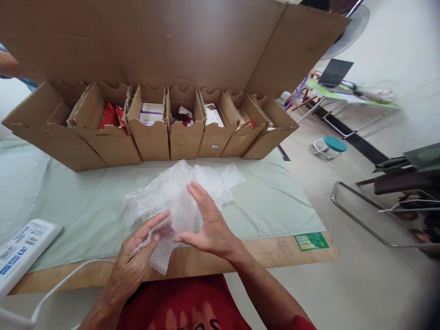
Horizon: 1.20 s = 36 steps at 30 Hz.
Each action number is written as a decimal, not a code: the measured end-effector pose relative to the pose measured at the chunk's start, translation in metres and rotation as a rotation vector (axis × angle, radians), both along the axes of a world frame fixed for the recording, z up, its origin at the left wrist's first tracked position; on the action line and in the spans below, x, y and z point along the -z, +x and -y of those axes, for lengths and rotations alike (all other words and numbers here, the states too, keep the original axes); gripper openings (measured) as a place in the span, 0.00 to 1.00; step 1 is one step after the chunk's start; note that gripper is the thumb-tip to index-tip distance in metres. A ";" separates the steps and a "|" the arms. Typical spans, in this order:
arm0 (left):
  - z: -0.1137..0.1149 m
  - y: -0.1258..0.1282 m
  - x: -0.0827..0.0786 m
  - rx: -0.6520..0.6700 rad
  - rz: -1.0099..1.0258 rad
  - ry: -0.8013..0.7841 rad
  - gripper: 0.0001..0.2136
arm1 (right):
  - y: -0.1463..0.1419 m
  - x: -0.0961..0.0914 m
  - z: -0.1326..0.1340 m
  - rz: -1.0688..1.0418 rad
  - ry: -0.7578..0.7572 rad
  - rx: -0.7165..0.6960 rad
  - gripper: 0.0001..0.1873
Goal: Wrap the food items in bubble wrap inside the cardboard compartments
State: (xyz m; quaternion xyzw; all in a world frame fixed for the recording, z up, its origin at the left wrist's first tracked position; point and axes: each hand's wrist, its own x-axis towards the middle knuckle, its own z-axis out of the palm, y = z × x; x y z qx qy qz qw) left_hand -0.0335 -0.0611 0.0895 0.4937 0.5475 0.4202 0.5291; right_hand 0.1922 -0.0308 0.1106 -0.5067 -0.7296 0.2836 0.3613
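A crumpled sheet of clear bubble wrap [178,192] spreads over the pale green cloth near the table's front edge. My left hand [139,250] pinches an edge of the wrap between thumb and fingers. Beside it, my right hand [208,224] has its thumb and fingers spread apart, close against the wrap's right side. Something reddish shows faintly through the plastic by my left fingertips; what it is I cannot make out.
Behind the wrap stands a row of several cardboard bins [187,137] holding packets and boxes. A white device with printed labels [27,252] lies at left, near a white cable [68,279]. On the floor at right are a teal stool [334,144] and a metal-framed chair [360,220].
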 end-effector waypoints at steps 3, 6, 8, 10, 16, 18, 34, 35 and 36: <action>-0.010 0.001 -0.004 -0.005 -0.006 0.044 0.21 | 0.005 0.001 -0.013 -0.052 -0.215 -0.129 0.19; -0.026 -0.007 -0.006 -0.104 0.051 -0.027 0.24 | 0.028 0.002 -0.021 -0.242 -0.293 -0.078 0.10; -0.039 -0.014 -0.006 -0.200 0.017 -0.049 0.27 | 0.050 0.001 -0.026 -0.309 -0.271 0.080 0.14; -0.051 -0.019 -0.004 -0.256 -0.160 -0.027 0.30 | 0.072 0.002 -0.034 -0.230 -0.241 0.247 0.17; -0.077 -0.016 -0.006 -0.111 -0.833 0.268 0.46 | 0.123 0.016 -0.074 0.323 -0.285 0.555 0.35; -0.089 -0.014 -0.010 -0.091 -0.913 0.305 0.50 | 0.130 0.019 -0.083 0.341 -0.382 0.575 0.41; -0.085 -0.001 -0.004 -0.052 -0.373 0.248 0.34 | -0.064 0.031 -0.057 -0.478 -0.280 -0.116 0.24; -0.084 -0.009 -0.012 -0.164 -0.335 0.223 0.32 | -0.072 0.020 -0.062 -0.464 -0.236 -0.175 0.24; -0.083 -0.017 -0.019 -0.261 -0.308 0.204 0.29 | -0.081 0.008 -0.069 -0.433 -0.192 -0.243 0.24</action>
